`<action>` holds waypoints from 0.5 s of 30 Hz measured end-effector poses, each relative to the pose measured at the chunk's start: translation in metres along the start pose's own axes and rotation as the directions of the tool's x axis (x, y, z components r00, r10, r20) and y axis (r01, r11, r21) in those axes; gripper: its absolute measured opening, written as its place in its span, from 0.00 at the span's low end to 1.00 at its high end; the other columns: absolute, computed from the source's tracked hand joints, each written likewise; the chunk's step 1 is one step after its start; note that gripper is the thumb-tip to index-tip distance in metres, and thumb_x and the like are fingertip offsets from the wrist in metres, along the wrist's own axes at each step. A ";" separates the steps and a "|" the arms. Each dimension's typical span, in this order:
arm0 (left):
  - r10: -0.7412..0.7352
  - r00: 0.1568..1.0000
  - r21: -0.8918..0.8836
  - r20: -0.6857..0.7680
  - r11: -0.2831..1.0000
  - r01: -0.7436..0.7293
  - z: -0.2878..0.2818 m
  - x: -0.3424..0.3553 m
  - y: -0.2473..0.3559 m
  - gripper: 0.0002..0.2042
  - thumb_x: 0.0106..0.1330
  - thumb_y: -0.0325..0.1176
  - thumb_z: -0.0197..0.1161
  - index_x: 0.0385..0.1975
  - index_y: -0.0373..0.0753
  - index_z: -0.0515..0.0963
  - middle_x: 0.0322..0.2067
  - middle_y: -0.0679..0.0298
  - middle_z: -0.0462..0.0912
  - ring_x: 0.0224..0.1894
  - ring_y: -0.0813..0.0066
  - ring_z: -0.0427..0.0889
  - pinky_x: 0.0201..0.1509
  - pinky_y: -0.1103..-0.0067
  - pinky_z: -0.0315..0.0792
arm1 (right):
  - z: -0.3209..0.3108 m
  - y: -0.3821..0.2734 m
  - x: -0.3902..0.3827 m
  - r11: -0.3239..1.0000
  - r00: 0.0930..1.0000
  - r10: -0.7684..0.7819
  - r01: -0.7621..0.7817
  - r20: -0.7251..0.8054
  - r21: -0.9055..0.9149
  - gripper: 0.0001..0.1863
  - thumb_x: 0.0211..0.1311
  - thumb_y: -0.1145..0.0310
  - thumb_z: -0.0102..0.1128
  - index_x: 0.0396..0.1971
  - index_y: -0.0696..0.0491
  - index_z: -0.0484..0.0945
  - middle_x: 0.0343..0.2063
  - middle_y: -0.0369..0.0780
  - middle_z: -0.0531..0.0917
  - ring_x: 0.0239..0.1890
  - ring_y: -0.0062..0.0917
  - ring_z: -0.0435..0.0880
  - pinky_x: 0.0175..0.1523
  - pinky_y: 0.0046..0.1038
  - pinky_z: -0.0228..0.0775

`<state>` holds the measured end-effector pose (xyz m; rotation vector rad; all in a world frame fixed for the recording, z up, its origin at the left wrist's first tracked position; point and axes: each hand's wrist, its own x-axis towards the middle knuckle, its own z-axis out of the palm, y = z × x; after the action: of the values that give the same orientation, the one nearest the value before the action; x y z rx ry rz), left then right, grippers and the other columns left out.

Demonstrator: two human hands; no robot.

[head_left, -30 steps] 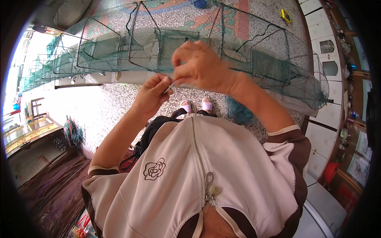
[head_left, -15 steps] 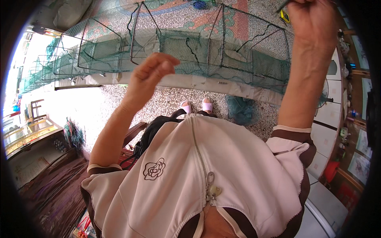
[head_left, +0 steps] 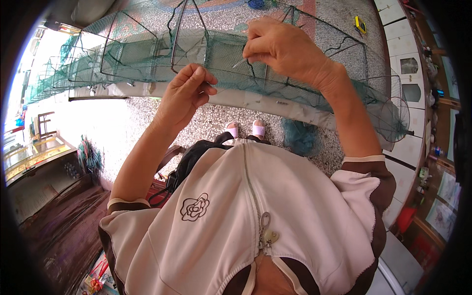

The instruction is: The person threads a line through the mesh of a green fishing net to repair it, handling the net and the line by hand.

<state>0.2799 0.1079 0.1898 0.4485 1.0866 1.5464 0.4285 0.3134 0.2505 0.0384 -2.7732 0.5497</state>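
A long green mesh net trap (head_left: 132,56) with dark rectangular wire frames stretches across in front of me. My left hand (head_left: 189,88) is at its near side, fingertips pinched together; whatever they hold is too fine to make out. My right hand (head_left: 280,46) is held over the net, up and to the right of the left one. Between its thumb and fingers it grips a thin, pale, needle-like tool (head_left: 239,63), whose tip points down toward my left hand. The two hands are apart.
Under the net runs a long pale surface (head_left: 241,102). A yellow-and-black tape measure (head_left: 360,24) lies beyond it on the right. A heap of blue-green netting (head_left: 301,137) sits on the speckled floor near my feet. Tiled white cupboards (head_left: 400,49) stand to the right.
My right hand has come down and left from the upper right, bringing the needle-like tool over the net. My left hand has shifted slightly, its fingers turned and pinched.
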 end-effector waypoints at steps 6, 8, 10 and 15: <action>-0.010 1.000 0.008 0.003 1.000 0.010 -0.001 0.000 -0.004 0.09 0.73 0.37 0.49 0.33 0.40 0.71 0.34 0.65 0.77 0.29 0.85 0.77 0.25 0.90 0.63 | 0.006 0.005 0.002 0.999 1.000 -0.019 0.020 0.015 -0.045 0.05 0.51 0.68 0.64 0.27 0.52 0.81 0.27 0.34 0.74 0.34 0.28 0.76 0.39 0.29 0.69; -0.011 1.000 0.015 -0.006 1.000 0.011 0.000 -0.002 -0.005 0.09 0.73 0.38 0.49 0.34 0.40 0.71 0.34 0.65 0.77 0.29 0.85 0.76 0.24 0.91 0.63 | 0.008 0.005 0.004 0.998 0.999 -0.032 0.033 0.019 -0.061 0.04 0.51 0.68 0.64 0.26 0.52 0.81 0.27 0.34 0.74 0.34 0.28 0.77 0.39 0.30 0.69; -0.008 1.000 0.008 -0.001 1.000 0.008 0.000 -0.003 -0.005 0.10 0.73 0.38 0.49 0.34 0.40 0.71 0.33 0.65 0.77 0.30 0.86 0.76 0.24 0.91 0.63 | 0.009 0.005 0.005 0.997 0.999 -0.029 0.031 0.031 -0.074 0.04 0.50 0.68 0.65 0.26 0.51 0.80 0.26 0.34 0.73 0.34 0.28 0.77 0.39 0.30 0.70; -0.018 1.000 0.036 -0.016 0.999 0.019 0.000 -0.004 -0.007 0.10 0.73 0.38 0.49 0.34 0.40 0.71 0.38 0.63 0.79 0.29 0.87 0.76 0.24 0.91 0.64 | 0.012 0.008 0.007 0.993 0.996 -0.029 0.038 0.089 -0.110 0.04 0.49 0.69 0.65 0.25 0.51 0.80 0.27 0.34 0.73 0.34 0.29 0.77 0.38 0.30 0.69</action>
<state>0.2848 0.1041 0.1847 0.4507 1.1294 1.5184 0.4178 0.3164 0.2392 0.0859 -2.8778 0.3932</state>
